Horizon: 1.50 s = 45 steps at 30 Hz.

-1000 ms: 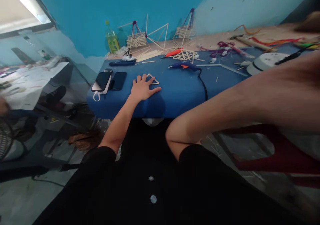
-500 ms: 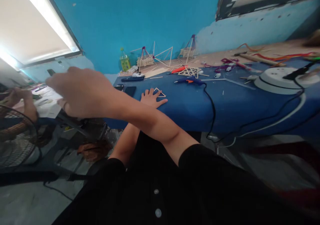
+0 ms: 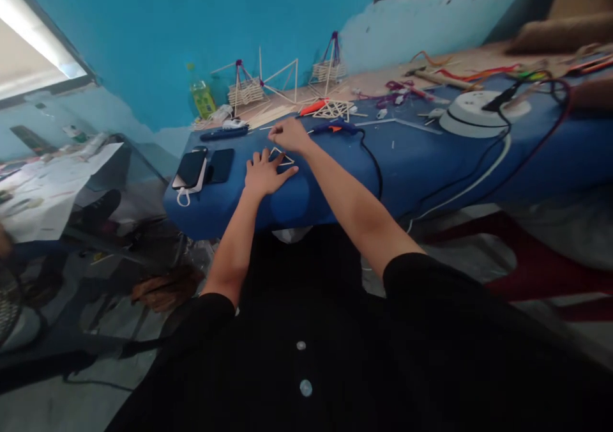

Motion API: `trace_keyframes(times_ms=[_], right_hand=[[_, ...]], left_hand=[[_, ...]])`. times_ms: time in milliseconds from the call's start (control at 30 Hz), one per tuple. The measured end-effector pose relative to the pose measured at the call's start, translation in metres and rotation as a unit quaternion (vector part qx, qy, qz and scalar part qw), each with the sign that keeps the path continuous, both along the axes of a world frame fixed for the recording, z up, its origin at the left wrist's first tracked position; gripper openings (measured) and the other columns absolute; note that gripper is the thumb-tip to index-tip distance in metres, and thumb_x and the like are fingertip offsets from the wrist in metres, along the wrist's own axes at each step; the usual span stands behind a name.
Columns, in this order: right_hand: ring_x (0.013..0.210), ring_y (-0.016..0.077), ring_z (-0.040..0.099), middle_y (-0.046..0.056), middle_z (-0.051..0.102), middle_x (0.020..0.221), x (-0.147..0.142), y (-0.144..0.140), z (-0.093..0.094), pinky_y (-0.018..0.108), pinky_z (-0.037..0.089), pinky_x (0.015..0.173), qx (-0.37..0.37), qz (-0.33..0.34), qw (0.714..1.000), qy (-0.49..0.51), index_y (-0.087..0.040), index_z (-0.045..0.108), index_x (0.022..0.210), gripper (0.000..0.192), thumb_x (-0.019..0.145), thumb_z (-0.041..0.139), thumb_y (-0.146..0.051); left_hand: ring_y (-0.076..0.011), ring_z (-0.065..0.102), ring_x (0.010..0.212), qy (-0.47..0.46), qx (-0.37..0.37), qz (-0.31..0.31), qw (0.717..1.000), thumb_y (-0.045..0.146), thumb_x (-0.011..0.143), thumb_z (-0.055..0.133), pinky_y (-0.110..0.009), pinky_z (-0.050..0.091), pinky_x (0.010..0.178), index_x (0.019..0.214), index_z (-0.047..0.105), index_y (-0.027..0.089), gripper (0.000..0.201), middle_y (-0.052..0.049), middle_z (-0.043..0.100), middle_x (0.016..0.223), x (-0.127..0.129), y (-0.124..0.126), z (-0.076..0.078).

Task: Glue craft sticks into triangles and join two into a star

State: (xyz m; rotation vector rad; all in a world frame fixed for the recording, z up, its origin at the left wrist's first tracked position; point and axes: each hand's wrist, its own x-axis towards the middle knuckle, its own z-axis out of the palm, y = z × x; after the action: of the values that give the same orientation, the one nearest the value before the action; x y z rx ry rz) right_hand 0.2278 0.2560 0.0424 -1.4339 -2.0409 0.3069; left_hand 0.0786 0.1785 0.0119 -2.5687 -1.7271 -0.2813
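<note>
Head view: the left hand (image 3: 264, 174) lies flat with fingers spread, pressing the near-left part of the stick triangle (image 3: 280, 158) on the blue table (image 3: 335, 176). The triangle lies flat, its long side running left to right, one tip pointing right. The right hand (image 3: 288, 135) is just behind it, fingers curled; what they grasp I cannot tell. The phones (image 3: 204, 167) lie left, the glue gun (image 3: 335, 127) far right. The table edge is near the left hand, with bare cloth to the right.

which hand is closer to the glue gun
Right. The right hand is just left of the glue gun, a short gap away. The left hand lies flat on the stick triangle, farther left and nearer the table edge.
</note>
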Motion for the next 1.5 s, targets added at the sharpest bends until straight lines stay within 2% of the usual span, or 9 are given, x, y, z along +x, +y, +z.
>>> trace_keyframes(times_ms=[133, 300, 400, 633, 867, 1267, 1333, 1433, 1500], right_hand=[[0.117, 0.0226, 0.077, 0.008, 0.085, 0.122, 0.011, 0.000, -0.023, 0.031, 0.058, 0.108, -0.033, -0.021, 0.999, 0.002, -0.015, 0.087, 0.116, 0.037, 0.097, 0.056, -0.018], [0.135, 0.0242, 0.071, 0.007, 0.082, 0.133, 0.011, 0.006, -0.028, 0.031, 0.051, 0.120, -0.042, -0.016, 0.999, -0.019, -0.017, 0.089, 0.119, 0.043, 0.095, 0.053, -0.012], [0.140, 0.0242, 0.068, 0.007, 0.082, 0.133, 0.009, 0.010, -0.030, 0.030, 0.050, 0.122, -0.044, -0.015, 0.998, -0.038, -0.019, 0.089, 0.118, 0.043, 0.099, 0.050, -0.013], [0.123, 0.0274, 0.075, 0.016, 0.081, 0.127, 0.005, 0.007, -0.033, 0.033, 0.056, 0.113, -0.040, -0.056, 0.996, -0.051, -0.012, 0.086, 0.112, 0.046, 0.107, 0.042, -0.022], [0.124, 0.0316, 0.073, 0.021, 0.080, 0.124, 0.004, 0.008, -0.034, 0.040, 0.054, 0.120, -0.025, -0.062, 0.996, -0.054, -0.007, 0.083, 0.109, 0.048, 0.109, 0.037, -0.022], [0.118, 0.0278, 0.073, 0.015, 0.082, 0.117, 0.005, 0.010, -0.034, 0.039, 0.049, 0.120, -0.025, -0.046, 0.997, -0.050, -0.012, 0.085, 0.098, 0.052, 0.107, 0.034, -0.018], [0.120, 0.0272, 0.073, 0.015, 0.082, 0.121, 0.008, 0.009, -0.034, 0.039, 0.050, 0.119, -0.024, -0.045, 0.997, -0.051, -0.012, 0.086, 0.102, 0.049, 0.106, 0.037, -0.018], [0.121, 0.0258, 0.073, 0.012, 0.081, 0.129, 0.014, 0.007, -0.034, 0.035, 0.054, 0.113, -0.021, -0.040, 0.997, -0.058, -0.013, 0.085, 0.121, 0.040, 0.100, 0.052, -0.019], [0.119, 0.0255, 0.074, 0.010, 0.082, 0.129, 0.016, 0.007, -0.033, 0.034, 0.056, 0.109, -0.023, -0.035, 0.997, -0.070, -0.015, 0.085, 0.127, 0.040, 0.096, 0.060, -0.020]], left_hand=[[-0.0445, 0.048, 0.152, 0.007, -0.006, 0.002, 1.000, 0.084, 0.108, 0.036, -0.061, 0.043, 0.125, 0.170, 0.054, 0.037, 0.080, -0.014, 0.050, 0.169, 0.000, -0.001, 0.002], [-0.0454, 0.046, 0.153, 0.001, -0.004, 0.001, 1.000, 0.084, 0.109, 0.034, -0.062, 0.043, 0.125, 0.168, 0.055, 0.038, 0.078, -0.014, 0.050, 0.169, 0.000, 0.000, 0.002], [-0.0456, 0.046, 0.154, 0.000, -0.008, 0.006, 1.000, 0.082, 0.109, 0.034, -0.062, 0.043, 0.125, 0.168, 0.056, 0.038, 0.077, -0.014, 0.050, 0.169, 0.001, 0.001, 0.000], [-0.0462, 0.043, 0.156, -0.004, -0.015, 0.007, 1.000, 0.083, 0.109, 0.034, -0.062, 0.041, 0.128, 0.169, 0.054, 0.038, 0.078, -0.013, 0.046, 0.174, 0.002, 0.002, 0.000], [-0.0459, 0.045, 0.155, -0.011, -0.011, 0.003, 1.000, 0.082, 0.109, 0.036, -0.062, 0.041, 0.127, 0.168, 0.057, 0.036, 0.077, -0.015, 0.048, 0.171, 0.002, 0.001, -0.001], [-0.0450, 0.046, 0.154, -0.008, -0.011, 0.005, 1.000, 0.081, 0.110, 0.037, -0.062, 0.041, 0.128, 0.167, 0.058, 0.036, 0.075, -0.014, 0.051, 0.168, 0.003, -0.001, 0.001], [-0.0457, 0.044, 0.156, -0.010, -0.014, 0.004, 1.000, 0.081, 0.110, 0.036, -0.063, 0.040, 0.128, 0.168, 0.056, 0.035, 0.077, -0.015, 0.048, 0.172, 0.003, -0.002, 0.001], [-0.0474, 0.043, 0.158, -0.010, -0.014, 0.002, 1.000, 0.082, 0.110, 0.036, -0.064, 0.039, 0.128, 0.170, 0.054, 0.034, 0.079, -0.016, 0.045, 0.175, 0.003, -0.001, 0.000], [-0.0482, 0.043, 0.158, -0.009, -0.010, 0.001, 1.000, 0.082, 0.109, 0.037, -0.065, 0.039, 0.128, 0.171, 0.052, 0.033, 0.081, -0.016, 0.045, 0.175, 0.003, 0.000, -0.001]])
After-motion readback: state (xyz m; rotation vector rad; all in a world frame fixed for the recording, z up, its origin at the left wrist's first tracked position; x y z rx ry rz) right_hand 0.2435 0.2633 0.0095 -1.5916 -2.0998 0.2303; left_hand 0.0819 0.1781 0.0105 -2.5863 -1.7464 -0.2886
